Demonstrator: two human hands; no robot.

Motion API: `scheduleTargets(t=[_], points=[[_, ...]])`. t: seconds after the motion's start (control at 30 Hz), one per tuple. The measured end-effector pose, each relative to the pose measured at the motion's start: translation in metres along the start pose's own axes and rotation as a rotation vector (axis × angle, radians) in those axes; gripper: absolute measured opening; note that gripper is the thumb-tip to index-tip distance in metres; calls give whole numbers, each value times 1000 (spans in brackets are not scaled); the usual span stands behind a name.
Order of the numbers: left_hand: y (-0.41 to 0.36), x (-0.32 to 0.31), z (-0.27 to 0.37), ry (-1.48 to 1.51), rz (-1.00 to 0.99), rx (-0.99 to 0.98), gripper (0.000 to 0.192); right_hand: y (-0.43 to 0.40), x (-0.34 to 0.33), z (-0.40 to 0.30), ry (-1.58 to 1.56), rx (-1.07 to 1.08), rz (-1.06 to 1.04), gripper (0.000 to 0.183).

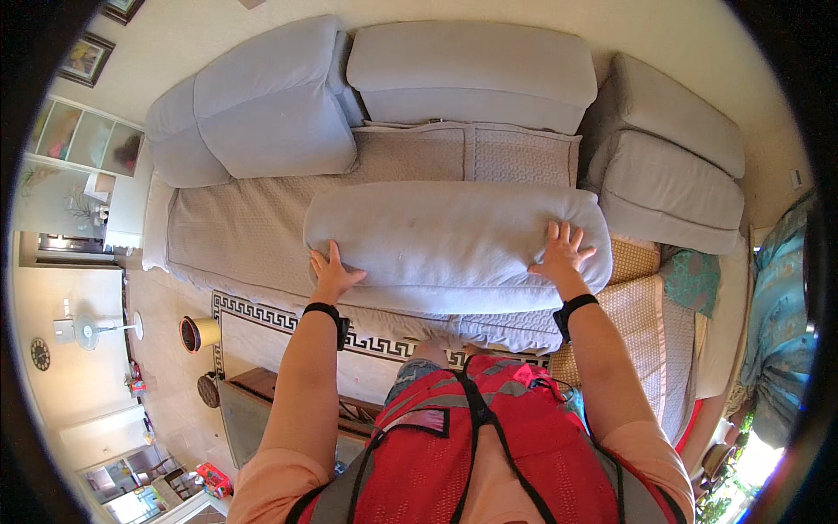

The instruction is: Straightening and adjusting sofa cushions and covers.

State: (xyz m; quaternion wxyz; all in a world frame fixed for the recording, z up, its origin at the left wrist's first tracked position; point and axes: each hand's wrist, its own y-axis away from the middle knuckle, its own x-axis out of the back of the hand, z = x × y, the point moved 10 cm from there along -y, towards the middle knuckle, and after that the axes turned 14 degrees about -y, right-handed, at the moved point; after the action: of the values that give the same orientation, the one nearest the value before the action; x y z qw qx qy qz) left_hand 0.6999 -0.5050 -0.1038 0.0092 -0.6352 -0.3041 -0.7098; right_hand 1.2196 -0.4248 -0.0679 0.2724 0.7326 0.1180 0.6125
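A long grey fabric sofa cushion [445, 242] lies lengthwise on the sofa seat before me. My left hand [332, 272] rests on its left end near the front edge, fingers spread and thumb pointing inward. On the cushion's right part, my right hand [562, 252] presses down with the fingers fanned out, and the fabric creases around it. Neither palm's underside shows. Beneath the cushion, a quilted beige sofa cover [242, 223] spreads over the seat and hangs over its front edge.
Grey back cushions [471, 72] stand along the wall, with more at the left [268, 98] and right [674, 177]. A woven mat [632, 321] and a teal patterned cloth [692, 281] lie at right. Behind me stands a low table [252, 412]; a yellow bin [201, 333] is on the floor.
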Motion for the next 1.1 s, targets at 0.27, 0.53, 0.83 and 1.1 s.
scheduleTargets(t=[0.27, 0.53, 0.83, 1.1], points=[[-12, -48, -28, -124, -270, -13, 125, 25, -11, -58, 168, 288, 12, 141], [-35, 276, 76, -127, 793, -217, 71, 19, -37, -32, 282, 50, -6, 139], [-40, -36, 76, -324, -169, -321, 82, -3, -50, -53, 347, 18, -19, 141], [-38, 149, 41, 126, 641, -381, 75, 6, -44, -36, 337, -43, -42, 142]])
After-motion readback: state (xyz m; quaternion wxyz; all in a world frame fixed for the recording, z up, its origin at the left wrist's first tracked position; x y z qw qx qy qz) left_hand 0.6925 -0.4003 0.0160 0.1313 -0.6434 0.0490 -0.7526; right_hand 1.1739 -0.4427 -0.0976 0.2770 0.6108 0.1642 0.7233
